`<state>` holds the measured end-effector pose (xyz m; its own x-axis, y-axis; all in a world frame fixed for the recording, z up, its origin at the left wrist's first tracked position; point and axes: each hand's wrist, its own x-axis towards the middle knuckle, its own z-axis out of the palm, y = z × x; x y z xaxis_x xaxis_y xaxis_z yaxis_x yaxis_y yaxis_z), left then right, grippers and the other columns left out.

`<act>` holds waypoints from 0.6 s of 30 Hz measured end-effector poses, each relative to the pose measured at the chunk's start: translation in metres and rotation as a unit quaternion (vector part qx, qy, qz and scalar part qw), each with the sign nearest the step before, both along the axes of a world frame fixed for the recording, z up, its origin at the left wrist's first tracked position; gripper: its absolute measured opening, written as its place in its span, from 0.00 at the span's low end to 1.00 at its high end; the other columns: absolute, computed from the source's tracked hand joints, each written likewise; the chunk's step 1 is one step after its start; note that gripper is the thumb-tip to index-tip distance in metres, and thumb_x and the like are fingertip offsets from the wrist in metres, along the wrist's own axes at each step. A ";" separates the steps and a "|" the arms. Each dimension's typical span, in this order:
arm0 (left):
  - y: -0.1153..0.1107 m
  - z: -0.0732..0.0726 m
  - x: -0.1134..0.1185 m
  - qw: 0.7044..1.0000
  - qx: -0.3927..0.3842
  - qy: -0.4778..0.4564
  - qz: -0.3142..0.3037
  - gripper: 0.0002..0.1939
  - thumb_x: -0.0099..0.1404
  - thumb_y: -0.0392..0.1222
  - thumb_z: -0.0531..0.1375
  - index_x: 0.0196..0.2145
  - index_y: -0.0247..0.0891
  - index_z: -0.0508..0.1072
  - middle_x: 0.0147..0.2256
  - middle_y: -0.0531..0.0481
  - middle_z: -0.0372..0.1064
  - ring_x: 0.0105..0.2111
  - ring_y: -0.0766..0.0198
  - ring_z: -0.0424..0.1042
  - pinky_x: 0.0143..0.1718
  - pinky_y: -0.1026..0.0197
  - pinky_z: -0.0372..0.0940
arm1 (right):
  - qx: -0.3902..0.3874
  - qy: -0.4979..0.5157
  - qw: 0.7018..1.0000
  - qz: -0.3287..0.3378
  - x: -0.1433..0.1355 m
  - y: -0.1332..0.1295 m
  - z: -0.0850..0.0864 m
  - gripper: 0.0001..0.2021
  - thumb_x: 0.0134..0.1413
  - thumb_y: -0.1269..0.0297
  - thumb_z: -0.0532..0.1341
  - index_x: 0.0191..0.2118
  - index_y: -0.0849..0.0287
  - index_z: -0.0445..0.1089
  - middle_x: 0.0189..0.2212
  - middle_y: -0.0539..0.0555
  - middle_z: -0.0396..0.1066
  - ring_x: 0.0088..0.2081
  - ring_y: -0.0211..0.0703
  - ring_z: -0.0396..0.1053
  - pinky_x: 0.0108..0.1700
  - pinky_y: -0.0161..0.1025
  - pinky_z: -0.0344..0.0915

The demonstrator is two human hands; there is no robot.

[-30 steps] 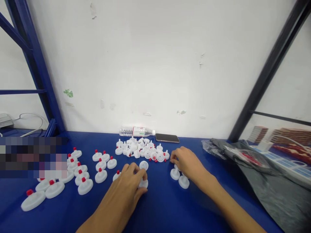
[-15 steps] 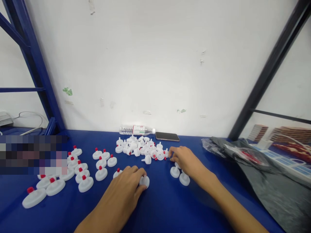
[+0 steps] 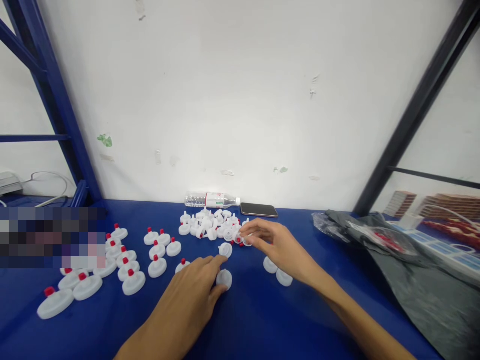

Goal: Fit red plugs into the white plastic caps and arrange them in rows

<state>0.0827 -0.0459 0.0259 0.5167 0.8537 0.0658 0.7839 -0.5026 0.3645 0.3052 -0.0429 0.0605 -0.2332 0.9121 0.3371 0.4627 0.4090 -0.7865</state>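
My left hand (image 3: 189,295) rests low on the blue table, its thumb and fingers curled about a white nozzle cap (image 3: 224,280). Its index fingertip reaches another white cap with a narrow spout (image 3: 225,250). My right hand (image 3: 279,245) is over the right edge of a pile of white nozzle caps (image 3: 206,222), fingers stretched out and thumb slightly apart. Small red tips (image 3: 242,244) show beneath its fingertips. Two white caps (image 3: 284,277) stand under the right wrist, partly covered by it. On the left are several white caps with red tips (image 3: 134,282).
A clear bottle (image 3: 213,200) lies along the wall beside a phone (image 3: 258,210). Grey plastic bags (image 3: 405,280), one with red pieces inside, cover the table's right side. Blue frame posts (image 3: 60,100) rise on the left and a dark post (image 3: 412,110) on the right.
My right hand has moved left over the pile's edge. A spouted cap in front of the pile has turned and now sits by my left index finger. My left hand has barely moved.
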 end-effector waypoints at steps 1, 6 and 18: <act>0.001 -0.002 -0.001 1.000 0.000 -0.009 0.004 0.24 0.69 0.37 0.56 0.62 0.43 0.66 0.49 0.45 0.75 0.50 0.50 0.73 0.48 0.51 0.65 | -0.005 0.021 1.000 0.022 -0.004 -0.001 -0.001 0.07 0.64 0.63 0.61 0.45 0.54 0.75 0.42 0.52 0.79 0.44 0.43 0.77 0.49 0.41 0.71; 0.003 -0.005 0.001 0.999 -0.012 -0.017 0.032 0.25 0.66 0.40 0.57 0.61 0.41 0.66 0.41 0.46 0.79 0.46 0.49 0.76 0.43 0.54 0.66 | -0.007 0.082 0.994 0.075 -0.022 -0.006 -0.012 0.06 0.58 0.62 0.68 0.40 0.56 0.77 0.38 0.50 0.80 0.41 0.43 0.77 0.48 0.40 0.72; 0.004 -0.008 0.001 0.999 0.005 -0.029 0.041 0.41 0.65 0.39 0.59 0.72 0.40 0.47 0.49 0.41 0.77 0.48 0.47 0.77 0.44 0.53 0.68 | -0.022 0.072 0.992 0.103 -0.038 -0.004 -0.040 0.16 0.55 0.70 0.69 0.49 0.51 0.73 0.35 0.48 0.79 0.40 0.43 0.79 0.47 0.39 0.73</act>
